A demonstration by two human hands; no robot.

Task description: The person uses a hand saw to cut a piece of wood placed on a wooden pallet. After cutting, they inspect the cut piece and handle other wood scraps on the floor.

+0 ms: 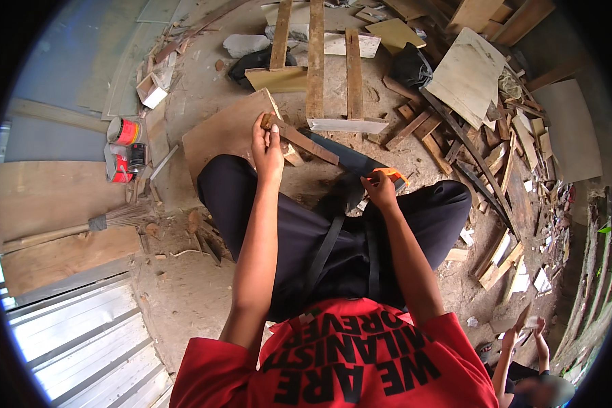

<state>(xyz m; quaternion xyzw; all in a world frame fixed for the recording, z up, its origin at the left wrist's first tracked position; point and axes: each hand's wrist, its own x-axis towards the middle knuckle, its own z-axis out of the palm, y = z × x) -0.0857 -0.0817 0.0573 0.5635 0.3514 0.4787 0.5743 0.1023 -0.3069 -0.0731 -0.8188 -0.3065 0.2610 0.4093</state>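
A: How are the 2 grips placed?

B: The left grip [268, 153] is clamped on the upper end of the wooden strip [306, 142]. The right grip [382, 190] is closed on the orange handle [396, 177] of the saw [358, 160].

A: And where exactly is the strip found?

B: It is held in front of the folded legs [425, 212], slanted down to the right. Its free end is seen across the dark blade. Whether wood and blade are touching, cannot be told from this 1 view.

A: How should the sawing be done well, then?

B: In my judgement, a steady support should be given first. The strip could be laid on the wooden frame [315, 75] just beyond, and be pressed firmly there by the left grip, with the fingers kept well apart from the teeth.

A: What should be advised for the strokes?

B: A shallow groove should be started with 2 or 3 light pulls. After this, longer strokes can be made, with blade and forearm kept in 1 line. The blade should be guided away from the legs, because the handle is quite near them.
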